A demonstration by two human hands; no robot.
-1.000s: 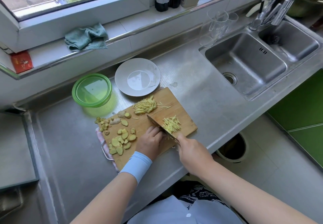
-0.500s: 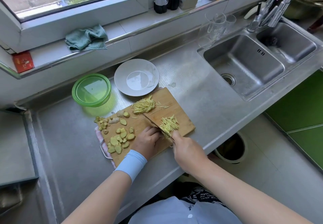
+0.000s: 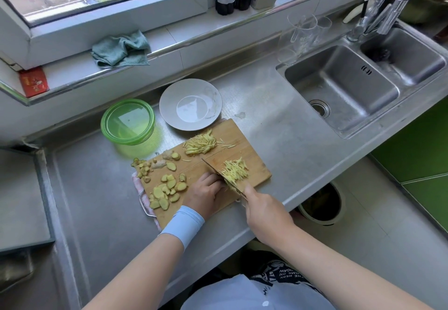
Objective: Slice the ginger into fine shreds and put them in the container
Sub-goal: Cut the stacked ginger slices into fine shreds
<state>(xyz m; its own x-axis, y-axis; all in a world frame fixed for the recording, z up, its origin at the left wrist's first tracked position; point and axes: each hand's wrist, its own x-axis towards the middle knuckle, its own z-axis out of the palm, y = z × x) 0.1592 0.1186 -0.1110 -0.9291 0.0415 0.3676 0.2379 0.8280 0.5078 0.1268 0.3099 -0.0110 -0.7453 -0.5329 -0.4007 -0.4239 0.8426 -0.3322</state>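
Observation:
A wooden cutting board [image 3: 257,164] lies on the steel counter. My right hand [image 3: 263,209] grips the handle of a knife [image 3: 213,170] whose blade stands on the board. My left hand [image 3: 204,192], fingers curled, presses down ginger slices right against the blade's left side. Fresh ginger shreds [image 3: 235,171] lie to the right of the blade, and a second shred pile [image 3: 201,145] sits at the board's far edge. Several ginger slices [image 3: 167,189] and peel bits cover the board's left part. A green plastic container [image 3: 128,122] stands behind the board on the left.
A grey plate [image 3: 211,91] sits behind the board beside the container. A double sink [image 3: 339,87] with taps lies to the right, with glasses by it. A teal cloth [image 3: 121,49] and bottles rest on the window ledge. A bin [image 3: 320,204] stands on the floor.
The knife blade and both hands have shifted slightly left along the board, and the shred pile to the right of the blade has grown a little.

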